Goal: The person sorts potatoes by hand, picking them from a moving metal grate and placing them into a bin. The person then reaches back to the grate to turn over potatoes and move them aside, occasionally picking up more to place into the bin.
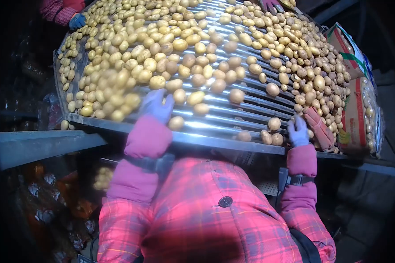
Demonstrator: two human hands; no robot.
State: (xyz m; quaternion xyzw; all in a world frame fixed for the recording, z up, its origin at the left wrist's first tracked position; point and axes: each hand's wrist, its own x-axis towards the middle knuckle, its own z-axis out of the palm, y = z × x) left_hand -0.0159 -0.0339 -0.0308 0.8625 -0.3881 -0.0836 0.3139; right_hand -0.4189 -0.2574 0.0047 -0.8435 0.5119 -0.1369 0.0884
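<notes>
My left hand [157, 106], in a pale lavender glove, reaches over the near edge of a metal roller table [259, 97]. Its thumb and fingers are spread, with nothing gripped between them, right at the potatoes [157, 82] in front of it. Further right, my right hand [298, 133], gloved alike, rests at the near edge with fingers stretched out. Beside it lies a folded reddish cloth [319, 128], and a few loose potatoes [272, 138] sit just to its left. Potatoes at the left near edge look blurred.
Potatoes heap on both sides of the rollers. Cardboard boxes [354, 115] holding potatoes stand at the right edge. At the far left is another person's blue-gloved hand [77, 21]; a second person's gloved hand [272, 5] shows at the top. A metal beam [48, 147] juts out left.
</notes>
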